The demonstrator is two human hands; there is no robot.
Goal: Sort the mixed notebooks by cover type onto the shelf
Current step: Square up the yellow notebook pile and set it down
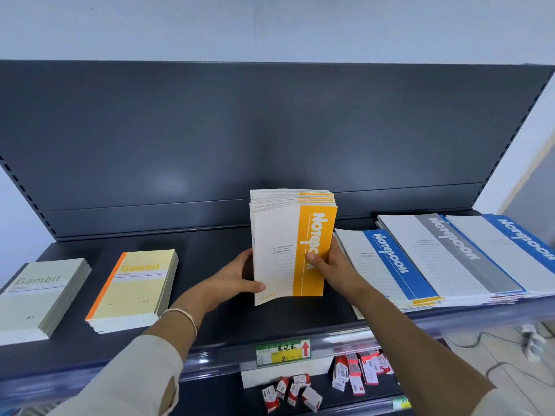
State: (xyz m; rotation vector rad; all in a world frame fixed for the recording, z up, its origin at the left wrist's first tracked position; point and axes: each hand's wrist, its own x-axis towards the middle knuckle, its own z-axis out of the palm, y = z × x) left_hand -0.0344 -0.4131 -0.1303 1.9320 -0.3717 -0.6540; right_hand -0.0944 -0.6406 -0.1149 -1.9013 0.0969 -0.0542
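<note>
Dark shelf (216,319), grey pads (39,298) and yellow pads (132,289) left of the fingers (255,286) — striped notebooks (435,259) overlapping just right of them.

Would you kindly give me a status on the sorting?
Left hand, right hand grip yellow Notebook bundle, upright, centre shelf. Green Gambit stack, yellow Gambit stack left; mixed pile right. Nothing blocking.

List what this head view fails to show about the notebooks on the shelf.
- Head view: yellow notebook stack, small cover print too tiny; the right hand covers part of its title.
- Head view: mixed pile, lower covers buried under upper ones; right end cut by the frame edge.
- Head view: green Gambit stack, corner cut by the left edge.
</note>
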